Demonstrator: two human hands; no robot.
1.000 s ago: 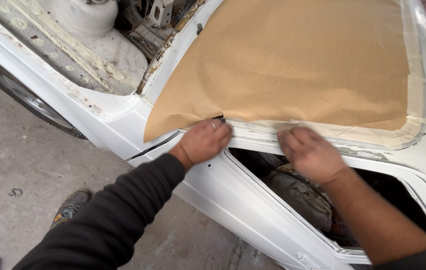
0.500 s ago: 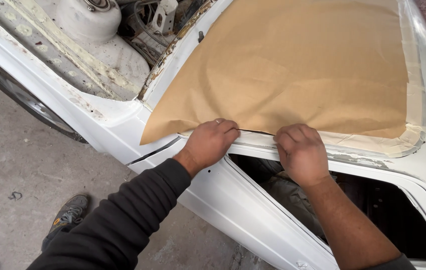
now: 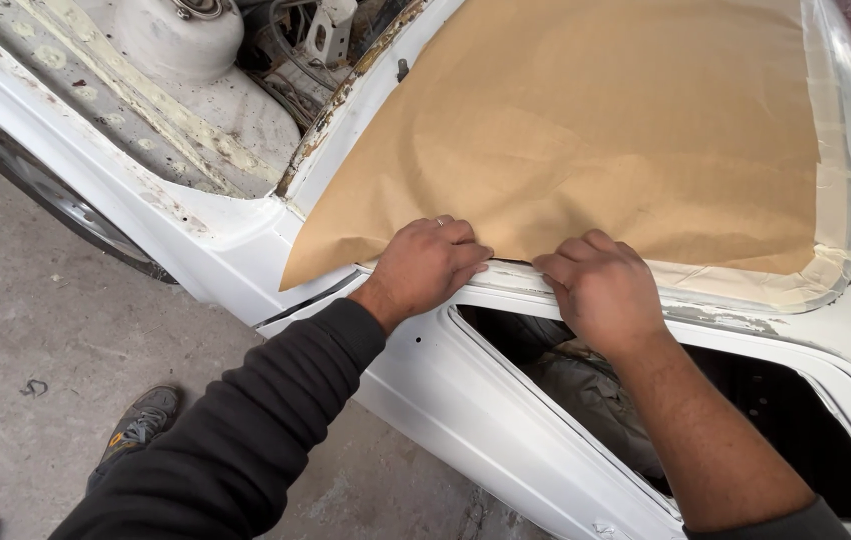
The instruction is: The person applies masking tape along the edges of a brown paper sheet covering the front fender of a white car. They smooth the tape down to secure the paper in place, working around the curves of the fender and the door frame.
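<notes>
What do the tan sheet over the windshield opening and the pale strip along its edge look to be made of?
The tan sheet looks like matte brown masking paper: soft creases, no gloss. The pale strip looks like cream paper masking tape, slightly wrinkled at the corner. Both hands, the left hand and the right hand, press the sheet's lower edge against the white painted car body, likely metal.

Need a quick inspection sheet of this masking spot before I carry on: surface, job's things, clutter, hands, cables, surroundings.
Surface: white car body, chipped paint along the window edge.
Job's things: brown masking paper over the windscreen area; pale tape strip along its far edge.
Clutter: nothing seen on the panel.
Hands: left hand and right hand flat on the paper's lower edge, side by side.
Cables: wiring in the open engine bay.
Surroundings: concrete floor, tyre, shoe.
</notes>
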